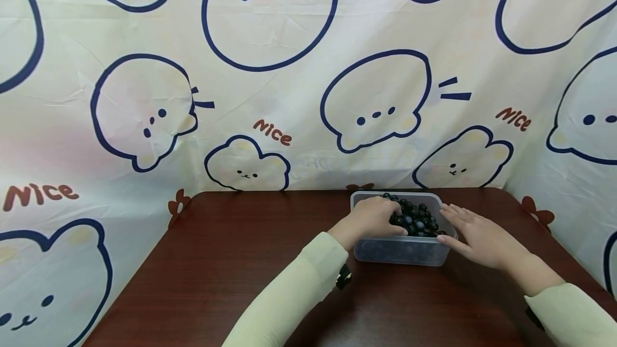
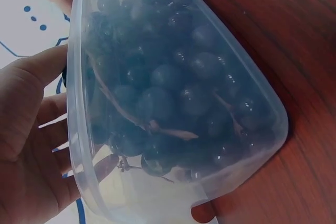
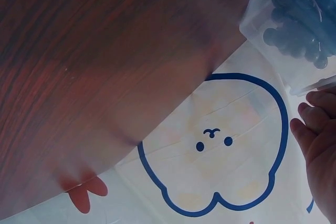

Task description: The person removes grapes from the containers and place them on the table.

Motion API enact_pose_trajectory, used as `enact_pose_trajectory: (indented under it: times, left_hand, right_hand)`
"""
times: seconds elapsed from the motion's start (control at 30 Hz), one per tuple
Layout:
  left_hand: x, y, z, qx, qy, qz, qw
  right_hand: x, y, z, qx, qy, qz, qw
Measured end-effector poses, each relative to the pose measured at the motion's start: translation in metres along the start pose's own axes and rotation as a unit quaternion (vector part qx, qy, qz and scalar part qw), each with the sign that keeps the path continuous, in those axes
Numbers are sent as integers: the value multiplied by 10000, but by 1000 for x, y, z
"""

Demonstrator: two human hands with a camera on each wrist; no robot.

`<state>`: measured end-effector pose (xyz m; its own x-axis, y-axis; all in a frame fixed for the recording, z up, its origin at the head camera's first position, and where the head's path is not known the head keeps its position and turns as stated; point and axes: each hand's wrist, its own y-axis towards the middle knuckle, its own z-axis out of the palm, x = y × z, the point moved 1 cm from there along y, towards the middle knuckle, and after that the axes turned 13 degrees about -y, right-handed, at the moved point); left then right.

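Note:
A translucent plastic box [image 1: 400, 251] holds a bunch of dark grapes [image 1: 418, 224]. Thin brown stems [image 2: 123, 109] show through its wall in the left wrist view. My left hand [image 1: 373, 219] reaches over the left part of the rim, thumb and fingers spread apart above the grapes; part of the fingers is hidden inside the box. At the right end, my right hand [image 1: 482, 237] lies against the rim with its fingers straight, the thumb near the front corner. In the right wrist view, the right hand [image 3: 320, 145] appears beside the box [image 3: 257, 22].
The box stands near the back edge of a dark red-brown wooden table [image 1: 231, 266]. Behind and beside the table hangs a pale cloth [image 1: 299, 100] printed with blue bear outlines. A black band [image 1: 344, 277] shows at the left sleeve.

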<state>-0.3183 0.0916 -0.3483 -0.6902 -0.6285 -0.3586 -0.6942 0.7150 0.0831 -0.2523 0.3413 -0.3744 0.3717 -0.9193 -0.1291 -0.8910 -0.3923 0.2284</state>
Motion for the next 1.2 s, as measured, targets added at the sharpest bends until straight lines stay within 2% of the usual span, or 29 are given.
enact_pose_trajectory:
  times: [0.23,0.43,0.77,1.2]
  left_hand:
    - [2,6,-3,90,-334,-4,9994]
    - [0,10,-6,308,-212,-25,9993]
    - [-1,15,-6,686,312,-79,9971]
    - [0,18,-2,676,287,-104,9972]
  right_hand:
    - [-1,-1,1,-40,20,24,10000]
    - [-1,0,1,-27,3,-15,10000]
    - [-1,0,-1,14,25,-26,10000]
    - [-2,0,0,80,32,0,10000]
